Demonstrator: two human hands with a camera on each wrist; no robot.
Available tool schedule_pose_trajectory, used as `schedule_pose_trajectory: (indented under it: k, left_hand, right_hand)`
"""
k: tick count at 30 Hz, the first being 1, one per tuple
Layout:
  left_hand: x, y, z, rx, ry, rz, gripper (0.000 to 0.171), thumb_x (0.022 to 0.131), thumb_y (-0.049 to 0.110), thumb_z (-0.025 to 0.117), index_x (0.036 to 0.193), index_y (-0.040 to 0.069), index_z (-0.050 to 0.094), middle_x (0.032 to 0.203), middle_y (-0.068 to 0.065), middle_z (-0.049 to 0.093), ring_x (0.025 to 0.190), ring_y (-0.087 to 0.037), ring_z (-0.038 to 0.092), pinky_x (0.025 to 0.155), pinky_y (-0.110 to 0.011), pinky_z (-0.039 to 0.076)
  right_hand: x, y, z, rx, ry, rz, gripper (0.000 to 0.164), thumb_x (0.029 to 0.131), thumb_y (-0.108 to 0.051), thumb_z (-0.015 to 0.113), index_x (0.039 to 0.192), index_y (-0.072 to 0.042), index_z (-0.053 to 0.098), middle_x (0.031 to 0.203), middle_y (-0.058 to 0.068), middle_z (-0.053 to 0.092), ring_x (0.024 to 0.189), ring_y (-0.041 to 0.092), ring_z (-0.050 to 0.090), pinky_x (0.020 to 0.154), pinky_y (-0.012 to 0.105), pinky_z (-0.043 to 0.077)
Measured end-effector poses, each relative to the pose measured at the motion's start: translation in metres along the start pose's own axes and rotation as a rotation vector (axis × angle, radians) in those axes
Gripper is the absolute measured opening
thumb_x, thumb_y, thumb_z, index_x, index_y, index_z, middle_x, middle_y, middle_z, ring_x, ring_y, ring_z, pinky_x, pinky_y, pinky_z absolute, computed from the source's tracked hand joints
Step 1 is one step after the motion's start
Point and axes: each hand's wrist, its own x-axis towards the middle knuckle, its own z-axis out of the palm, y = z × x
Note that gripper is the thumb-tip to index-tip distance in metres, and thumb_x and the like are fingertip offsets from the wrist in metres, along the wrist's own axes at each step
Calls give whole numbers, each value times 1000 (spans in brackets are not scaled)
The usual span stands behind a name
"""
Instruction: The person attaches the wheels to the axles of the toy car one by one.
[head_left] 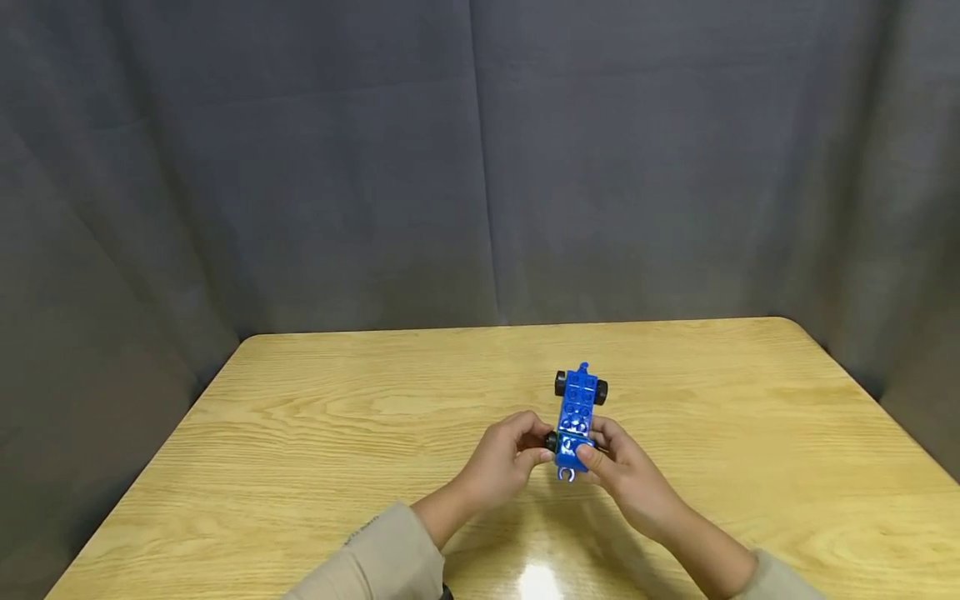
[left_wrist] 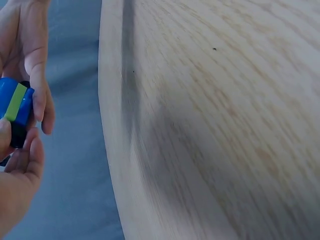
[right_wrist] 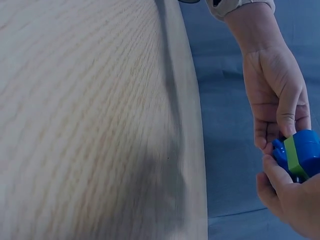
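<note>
A blue toy-brick car base [head_left: 576, 408] with studs on top and black wheels is held above the table in the head view. Its far end carries a blue tab, its near end a hook-like piece. My left hand [head_left: 498, 462] pinches the black wheel [head_left: 551, 441] at the near left. On the other side my right hand [head_left: 630, 479] grips the near end, thumb on top of the blue block; its fingers hide the near right wheel. Both wrist views catch the near end, where a green band [right_wrist: 292, 156] runs between blue parts.
A wooden table [head_left: 337, 417] with rounded far corners lies beneath both hands. Dark grey curtains [head_left: 360, 167] stand behind it and along both sides. Shadows of the hands fall on the tabletop.
</note>
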Motion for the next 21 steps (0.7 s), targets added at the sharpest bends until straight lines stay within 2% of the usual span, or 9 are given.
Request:
schedule_pose_trajectory:
  k: [2, 5, 10, 12, 16, 21]
  left_hand:
    - [-2, 9, -2, 5, 1, -10, 12, 79, -7, 55, 90, -7, 54, 89, -13, 56, 81, -22, 56, 70, -20, 45]
    - [-2, 9, -2, -9, -3, -35, 13, 79, -5, 56, 92, -7, 54, 91, -13, 56, 82, -21, 56, 70, -19, 45]
    - [1, -15, -2, -77, -4, -95, 20, 82, 5, 57, 101, 3, 56, 95, -4, 57, 84, -14, 56, 70, -21, 45]
    - [2, -21, -3, -112, 3, -130, 23, 82, 9, 58, 105, 6, 56, 97, -2, 56, 85, -13, 56, 69, -24, 46]
    - [1, -20, -6, -214, 4, -182, 25, 83, 9, 58, 108, 6, 55, 102, -4, 54, 87, -16, 56, 71, -30, 47]
    - [-3, -20, -9, -350, -41, -195, 30, 83, 11, 58, 111, 2, 52, 106, -7, 52, 91, -20, 54, 75, -32, 45]
  right_hand:
    - [1, 0, -2, 18, -21, -1, 51, 92, -12, 40, 125, 16, 13, 118, 32, 33, 99, 16, 49, 85, 36, 41]
    - [2, 0, -5, 51, -52, -6, 53, 92, -12, 41, 125, 16, 11, 118, 32, 32, 99, 14, 49, 85, 35, 40]
    - [2, -1, -7, 110, -68, 3, 56, 91, -12, 44, 127, 11, 9, 121, 29, 32, 99, 15, 50, 87, 37, 38]
    - [3, -2, -7, 123, -57, 19, 59, 90, -13, 46, 129, 8, 7, 123, 27, 33, 100, 16, 50, 89, 39, 36]
    - [4, -3, -6, 110, -8, 56, 66, 88, -16, 51, 131, 3, 5, 118, 21, 41, 97, 17, 52, 93, 43, 31]
    - [6, -2, -4, 123, 52, 72, 81, 84, -16, 57, 134, 0, -6, 107, 12, 50, 92, 16, 54, 92, 41, 30]
